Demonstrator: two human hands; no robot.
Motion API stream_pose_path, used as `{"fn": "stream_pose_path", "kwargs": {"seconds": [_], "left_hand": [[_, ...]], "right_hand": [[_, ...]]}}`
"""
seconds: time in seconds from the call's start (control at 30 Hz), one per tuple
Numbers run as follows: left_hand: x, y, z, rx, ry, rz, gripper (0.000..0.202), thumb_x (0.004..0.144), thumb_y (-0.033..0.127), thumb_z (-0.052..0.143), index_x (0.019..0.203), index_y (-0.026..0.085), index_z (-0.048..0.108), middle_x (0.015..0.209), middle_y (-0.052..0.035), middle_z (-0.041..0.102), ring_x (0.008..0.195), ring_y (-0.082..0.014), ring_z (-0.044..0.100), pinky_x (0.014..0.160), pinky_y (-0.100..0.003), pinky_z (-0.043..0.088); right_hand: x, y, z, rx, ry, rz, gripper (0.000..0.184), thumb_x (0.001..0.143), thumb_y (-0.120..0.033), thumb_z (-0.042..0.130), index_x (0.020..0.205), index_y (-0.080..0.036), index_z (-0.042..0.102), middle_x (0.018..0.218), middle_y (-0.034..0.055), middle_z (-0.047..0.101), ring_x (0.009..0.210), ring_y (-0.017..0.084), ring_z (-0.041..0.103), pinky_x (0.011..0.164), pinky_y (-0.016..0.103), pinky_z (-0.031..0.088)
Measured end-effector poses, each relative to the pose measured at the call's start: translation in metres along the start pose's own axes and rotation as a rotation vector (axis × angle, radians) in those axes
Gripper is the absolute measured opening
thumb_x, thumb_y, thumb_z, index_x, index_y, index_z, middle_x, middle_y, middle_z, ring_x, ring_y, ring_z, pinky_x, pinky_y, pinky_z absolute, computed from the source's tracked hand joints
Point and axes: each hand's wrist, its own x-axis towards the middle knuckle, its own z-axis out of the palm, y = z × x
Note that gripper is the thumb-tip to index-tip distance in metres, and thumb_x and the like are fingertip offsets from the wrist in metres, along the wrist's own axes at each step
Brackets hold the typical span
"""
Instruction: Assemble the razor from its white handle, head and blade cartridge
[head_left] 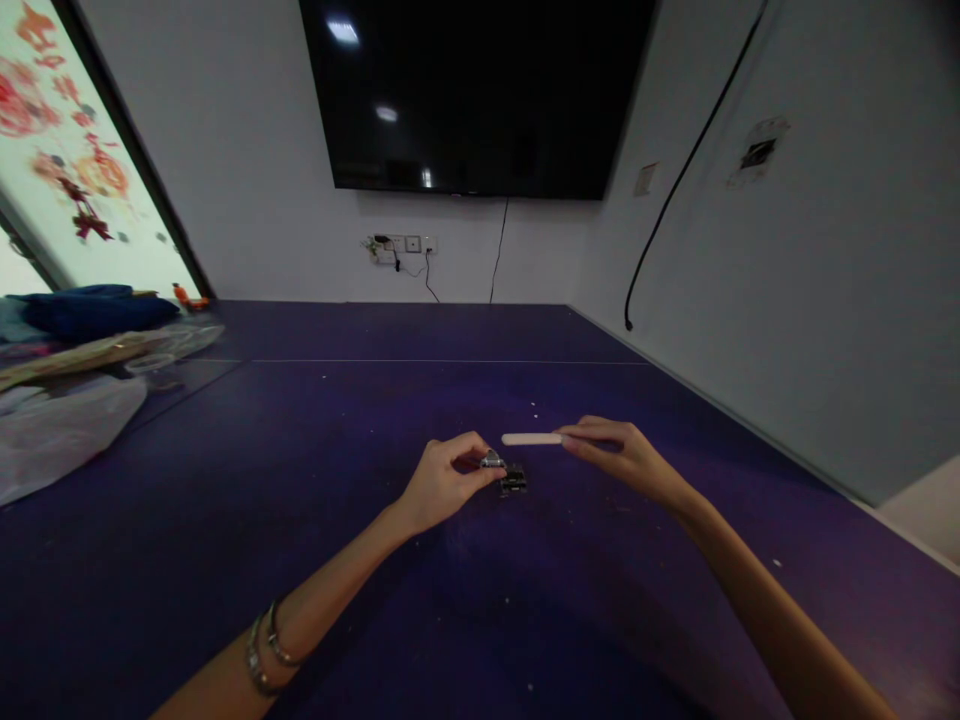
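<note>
My left hand (446, 480) pinches a small silvery metal piece (492, 459) between thumb and fingers; its exact kind is too small to make out. Just beyond the thumb tip, a small black part (514, 479) shows against the purple surface, and whether it is joined to the silvery piece I cannot tell. In my right hand (619, 452) is a pale, flat wooden craft stick (529, 439), gripped by one end. The stick's rounded free end points left, close above the black part and a little apart from my left fingertips.
The purple tabletop (337, 420) carries scattered small white specks. At the far left lie plastic bags (67, 430) and folded blue cloth (101, 312). A black cable (679, 175) hangs down the right wall. A television (480, 100) and wall sockets (412, 244) are ahead.
</note>
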Motion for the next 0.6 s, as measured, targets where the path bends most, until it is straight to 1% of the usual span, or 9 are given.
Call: {"fn": "stream_pose_path", "kwargs": {"seconds": [0.1, 0.17, 0.3, 0.37, 0.43, 0.53, 0.6], "left_hand": [[0.0, -0.005, 0.001, 0.004, 0.054, -0.018, 0.016, 0.076, 0.032, 0.063, 0.076, 0.016, 0.059, 0.071, 0.0, 0.061, 0.065, -0.0113, 0.057, 0.063, -0.024, 0.046], [0.0, -0.009, 0.004, -0.019, 0.09, -0.03, 0.016, 0.08, 0.032, 0.057, 0.078, 0.016, 0.057, 0.069, 0.0013, 0.056, 0.062, -0.0098, 0.053, 0.059, -0.022, 0.044], [-0.003, -0.017, 0.012, -0.144, 0.079, -0.072, 0.016, 0.085, 0.033, 0.049, 0.083, 0.017, 0.051, 0.062, 0.0052, 0.047, 0.049, -0.0062, 0.045, 0.048, -0.019, 0.037], [-0.004, -0.02, 0.017, -0.158, 0.085, -0.088, 0.017, 0.086, 0.034, 0.048, 0.083, 0.018, 0.049, 0.058, 0.0065, 0.044, 0.046, -0.0059, 0.041, 0.046, -0.018, 0.034], [-0.006, -0.021, 0.021, -0.13, 0.137, -0.087, 0.017, 0.085, 0.035, 0.049, 0.082, 0.017, 0.05, 0.057, 0.0065, 0.042, 0.048, -0.0065, 0.039, 0.046, -0.019, 0.031], [-0.006, -0.021, 0.025, -0.122, 0.225, -0.101, 0.02, 0.083, 0.036, 0.051, 0.08, 0.016, 0.055, 0.06, 0.0049, 0.042, 0.053, -0.0077, 0.038, 0.049, -0.02, 0.031], [-0.005, -0.021, 0.027, -0.191, 0.216, -0.156, 0.025, 0.085, 0.038, 0.046, 0.086, 0.016, 0.058, 0.06, 0.0043, 0.042, 0.053, -0.0086, 0.038, 0.049, -0.021, 0.031]], "right_hand": [[0.001, 0.003, 0.002, 0.047, 0.06, 0.027, 0.032, 0.081, -0.043, 0.056, 0.097, -0.021, 0.071, 0.09, 0.0072, 0.067, 0.082, 0.02, 0.059, 0.071, 0.032, 0.044], [0.001, 0.003, 0.006, 0.113, 0.119, 0.07, 0.035, 0.078, -0.045, 0.057, 0.098, -0.02, 0.071, 0.09, 0.0077, 0.068, 0.082, 0.021, 0.06, 0.07, 0.032, 0.045], [0.003, -0.001, 0.013, 0.206, 0.207, 0.182, 0.043, 0.075, -0.049, 0.058, 0.102, -0.017, 0.069, 0.074, 0.0054, 0.065, 0.068, 0.018, 0.057, 0.061, 0.031, 0.045], [0.004, -0.005, 0.016, 0.235, 0.204, 0.179, 0.043, 0.076, -0.048, 0.057, 0.104, -0.016, 0.067, 0.069, 0.0035, 0.061, 0.065, 0.016, 0.055, 0.061, 0.03, 0.045], [0.004, -0.008, 0.018, 0.281, 0.187, 0.152, 0.04, 0.077, -0.045, 0.056, 0.106, -0.018, 0.063, 0.067, 0.0013, 0.056, 0.061, 0.014, 0.053, 0.06, 0.028, 0.044], [0.004, -0.012, 0.023, 0.399, 0.142, 0.157, 0.034, 0.079, -0.04, 0.054, 0.106, -0.02, 0.057, 0.066, -0.0016, 0.048, 0.054, 0.01, 0.046, 0.051, 0.025, 0.04], [0.004, -0.014, 0.026, 0.504, 0.11, 0.208, 0.032, 0.08, -0.039, 0.052, 0.106, -0.02, 0.054, 0.066, -0.003, 0.044, 0.048, 0.008, 0.04, 0.043, 0.023, 0.034]]}}
